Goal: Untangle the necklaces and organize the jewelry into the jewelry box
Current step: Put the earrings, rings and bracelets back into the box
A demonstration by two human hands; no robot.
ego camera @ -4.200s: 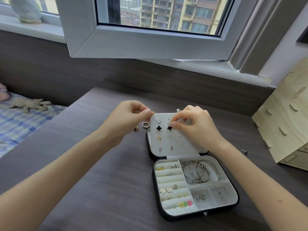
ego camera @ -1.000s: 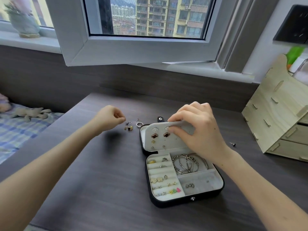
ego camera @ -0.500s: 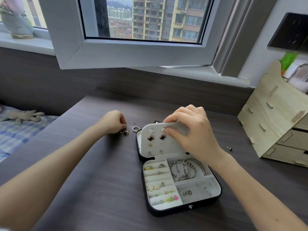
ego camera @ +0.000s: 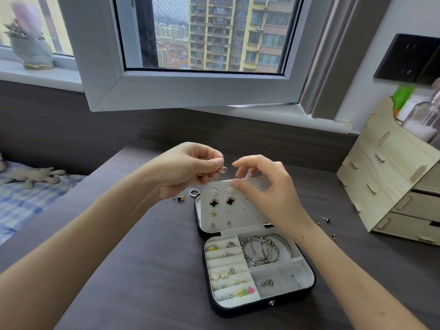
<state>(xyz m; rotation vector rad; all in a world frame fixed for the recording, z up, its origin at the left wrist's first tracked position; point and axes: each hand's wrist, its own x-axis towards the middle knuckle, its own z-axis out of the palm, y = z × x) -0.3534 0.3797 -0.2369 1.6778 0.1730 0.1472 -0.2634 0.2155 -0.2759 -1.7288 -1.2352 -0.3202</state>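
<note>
1. Sitting open on the dark counter (ego camera: pixel 142 270), nearest the camera, is the black jewelry box (ego camera: pixel 250 310), with its clasp facing the person.
2. Silver bangles (ego camera: pixel 264 250) are lying in the tray's rear right compartment. Rings and small earrings are sitting in the slotted rows on the left. Coloured studs (ego camera: pixel 245 292) are filling the front row.
3. The earring panel (ego camera: pixel 252 217) is standing tilted up at the hinge side of the box. It is carrying two dark clover studs (ego camera: pixel 215 203), two sparkly square studs above them and smaller studs below.
4. The right hand (ego camera: pixel 264 186) is gripping the panel's top edge, with the thumb on the front and the fingers curling behind. Its forefinger is pointing towards the other hand.
5. The left hand (ego camera: pixel 190 170) is hovering just above the panel's top left corner. It is pinching a small silver hoop (ego camera: pixel 223 169) between thumb and forefinger. The hands are near each other but not touching.
6. A silver ring (ego camera: pixel 194 192) is lying on the counter just beside the box's rear left corner, with a gold-and-dark earring cluster (ego camera: pixel 179 198) to its left. Loose studs (ego camera: pixel 326 219) are lying to the right of the box.
7. A wooden drawer organiser (ego camera: pixel 392 186) is standing on the counter to the right. A plush toy (ego camera: pixel 35 176) is lying on the checked bed (ego camera: pixel 23 210) to the left.
8. An open window sash (ego camera: pixel 190 91) is hanging over the far edge of the counter.
</note>
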